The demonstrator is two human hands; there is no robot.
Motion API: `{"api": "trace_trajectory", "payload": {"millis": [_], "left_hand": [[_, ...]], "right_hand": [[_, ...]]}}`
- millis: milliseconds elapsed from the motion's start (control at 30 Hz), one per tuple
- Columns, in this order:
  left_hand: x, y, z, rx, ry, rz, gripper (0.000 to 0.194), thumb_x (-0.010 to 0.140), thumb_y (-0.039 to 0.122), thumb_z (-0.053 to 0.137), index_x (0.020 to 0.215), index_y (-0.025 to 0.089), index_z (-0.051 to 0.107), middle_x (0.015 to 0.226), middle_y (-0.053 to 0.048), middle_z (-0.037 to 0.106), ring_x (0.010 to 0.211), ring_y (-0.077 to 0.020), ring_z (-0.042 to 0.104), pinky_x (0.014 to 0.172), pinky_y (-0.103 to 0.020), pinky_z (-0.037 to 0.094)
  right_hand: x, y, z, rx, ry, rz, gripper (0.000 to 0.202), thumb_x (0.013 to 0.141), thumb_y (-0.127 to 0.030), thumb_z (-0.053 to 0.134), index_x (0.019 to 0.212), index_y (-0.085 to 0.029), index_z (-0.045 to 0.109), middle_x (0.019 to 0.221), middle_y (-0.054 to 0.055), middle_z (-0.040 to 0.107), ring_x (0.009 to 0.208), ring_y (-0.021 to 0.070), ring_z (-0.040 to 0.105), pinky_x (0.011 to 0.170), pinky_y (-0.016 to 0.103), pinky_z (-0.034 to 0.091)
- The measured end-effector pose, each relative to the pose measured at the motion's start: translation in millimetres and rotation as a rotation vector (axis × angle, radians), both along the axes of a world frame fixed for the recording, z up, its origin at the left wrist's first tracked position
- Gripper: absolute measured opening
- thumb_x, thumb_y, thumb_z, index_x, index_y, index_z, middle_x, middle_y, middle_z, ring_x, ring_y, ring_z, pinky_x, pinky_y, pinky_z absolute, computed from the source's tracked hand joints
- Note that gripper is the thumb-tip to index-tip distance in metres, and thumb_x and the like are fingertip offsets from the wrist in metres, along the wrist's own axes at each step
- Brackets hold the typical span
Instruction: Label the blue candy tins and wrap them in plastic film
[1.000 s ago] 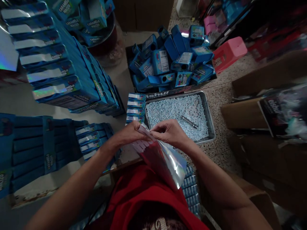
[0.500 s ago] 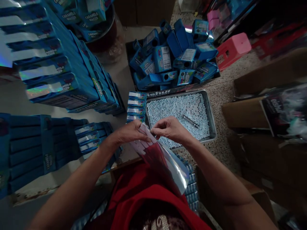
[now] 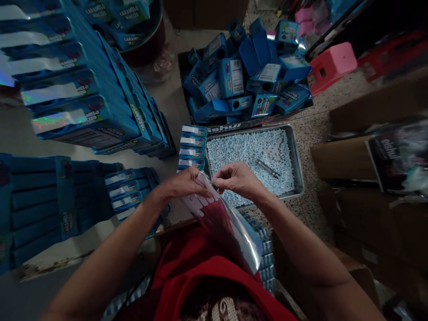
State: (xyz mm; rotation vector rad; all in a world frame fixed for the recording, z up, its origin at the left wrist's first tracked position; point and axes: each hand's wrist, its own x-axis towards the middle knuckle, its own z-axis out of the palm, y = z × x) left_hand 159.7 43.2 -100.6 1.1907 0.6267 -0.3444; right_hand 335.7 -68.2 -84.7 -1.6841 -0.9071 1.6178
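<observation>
A glossy, reflective sheet [image 3: 239, 232] hangs at a slant in front of my red top. My left hand [image 3: 183, 185] is closed on its upper end, the thumb lying over the pale strips there. At the sheet's upper right edge, my right hand [image 3: 234, 178] is closed in a pinch; the fingertips hide exactly what part they grip. Just beyond my hands lies a metal tray [image 3: 298, 162] of small pale-blue pellets [image 3: 240, 145], with a slim metal tool [image 3: 267, 168] on top of them. Small blue boxes with white-silver labels [image 3: 193, 141] stand in a row left of the tray.
Behind the tray, a carton [image 3: 230, 127] is heaped with loose blue boxes [image 3: 230, 76]. Tall stacks of blue boxes [image 3: 110, 120] rise at left, beside a round tub [image 3: 147, 49]. A pink stool [image 3: 334, 64] and brown cartons [image 3: 344, 162] are at right.
The view has shifted slightly, so the tray and carton sit a little further right. Both hands keep nearly the same grip on the glossy sheet.
</observation>
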Motion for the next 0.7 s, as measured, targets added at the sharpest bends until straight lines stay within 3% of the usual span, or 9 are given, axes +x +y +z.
{"api": "trace_trajectory", "payload": {"millis": [267,500,600,700], "left_hand": [[-0.3,-0.5,-5.0,0.059,0.008,-0.078,0.013,0.064,0.027,0.08,0.066,0.015,0.081,0.056,0.001,0.065,0.05,-0.0089,0.048,0.046,-0.018,0.033],[-3.4,0.0,-13.4,0.013,-0.019,-0.1,0.018,0.062,0.03,0.083,0.073,0.015,0.083,0.062,0.0,0.07,0.054,-0.011,0.053,0.05,-0.019,0.038],[-3.7,0.1,-14.6,0.01,-0.02,-0.055,0.016,0.062,0.029,0.082,0.07,0.015,0.081,0.061,0.0,0.069,0.054,-0.0116,0.055,0.05,-0.02,0.039],[-2.8,-0.2,-16.2,0.011,-0.025,0.035,0.019,0.061,0.03,0.084,0.072,0.015,0.079,0.067,-0.001,0.072,0.058,-0.0133,0.059,0.054,-0.02,0.043]], "right_hand": [[-1.7,-2.3,-4.3,-0.064,0.112,-0.003,0.014,0.073,-0.027,0.075,0.067,-0.015,0.075,0.055,0.0,0.067,0.053,0.0101,0.061,0.05,0.02,0.043],[-1.6,-5.3,-4.0,-0.087,0.145,0.013,0.015,0.076,-0.028,0.074,0.068,-0.015,0.074,0.055,-0.001,0.066,0.052,0.0088,0.059,0.05,0.019,0.043],[-5.7,-8.1,-4.0,-0.059,0.103,-0.055,0.014,0.076,-0.028,0.075,0.069,-0.016,0.073,0.058,-0.001,0.067,0.054,0.01,0.06,0.051,0.02,0.043],[-14.7,-11.1,-1.7,0.033,-0.069,-0.177,0.011,0.079,-0.027,0.072,0.075,-0.017,0.075,0.067,0.0,0.071,0.061,0.0122,0.062,0.057,0.023,0.046]]}}
